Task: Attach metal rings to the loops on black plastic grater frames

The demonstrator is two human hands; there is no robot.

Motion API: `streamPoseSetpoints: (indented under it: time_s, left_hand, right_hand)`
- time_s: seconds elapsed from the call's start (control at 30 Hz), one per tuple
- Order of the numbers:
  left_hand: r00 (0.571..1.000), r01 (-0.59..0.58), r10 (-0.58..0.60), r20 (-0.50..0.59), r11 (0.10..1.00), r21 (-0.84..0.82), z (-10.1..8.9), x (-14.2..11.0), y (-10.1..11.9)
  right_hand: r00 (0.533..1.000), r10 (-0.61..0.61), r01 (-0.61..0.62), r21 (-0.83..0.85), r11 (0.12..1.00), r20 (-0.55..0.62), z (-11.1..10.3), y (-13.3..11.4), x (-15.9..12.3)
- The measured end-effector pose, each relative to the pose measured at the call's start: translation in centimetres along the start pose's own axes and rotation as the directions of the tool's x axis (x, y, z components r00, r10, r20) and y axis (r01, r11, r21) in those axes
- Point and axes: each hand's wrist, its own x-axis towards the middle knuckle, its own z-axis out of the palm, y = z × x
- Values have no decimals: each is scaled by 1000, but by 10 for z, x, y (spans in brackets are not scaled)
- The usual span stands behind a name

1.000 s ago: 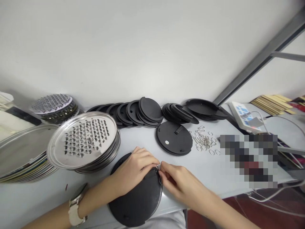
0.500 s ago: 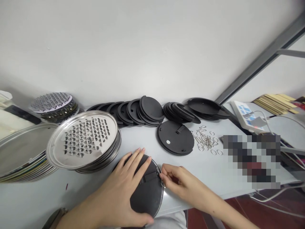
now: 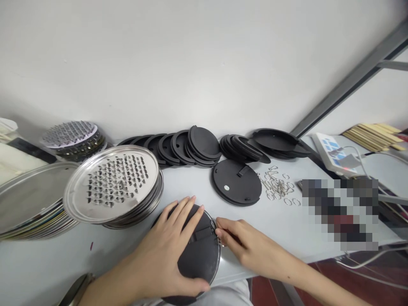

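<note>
On the table [image 3: 191,187], two hands [image 3: 197,250] touch one black disc [image 3: 200,261]

Pale grey table top [image 3: 197,187] carrying all items. Under the grip, a round matte-black disc [image 3: 200,259] overhanging the near edge. Left of the grip, a stack of round perforated stainless-steel grater plates [image 3: 111,182], with a wider stack of round steel plates [image 3: 32,199] farther left. Ahead of the grip, a leaning row of round black discs [image 3: 188,148] and a single flat black disc [image 3: 236,182]. Ahead and right, loose small silver wire rings [image 3: 277,187] (too small to count).
</note>
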Motion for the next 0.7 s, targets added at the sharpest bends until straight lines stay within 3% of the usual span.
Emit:
streamPoseSetpoints:
  time_s: [0.37, 0.53, 0.7]
  left_hand:
    - [1000, 7, -8, -22, 999, -43, -1, 1, -1]
    - [1000, 7, -8, -27, 999, -39, -1, 1, -1]
    - [1000, 7, -8, -28, 999, -47, -2, 1, -1]
  right_hand:
    - [997, 79, -71, -314, 947, 10, 5, -13, -4]
    - [987, 159, -122, -552, 825, 19, 17, -21, -2]
    - [997, 76, -33, -734, 678, 25, 26, -24, 1]
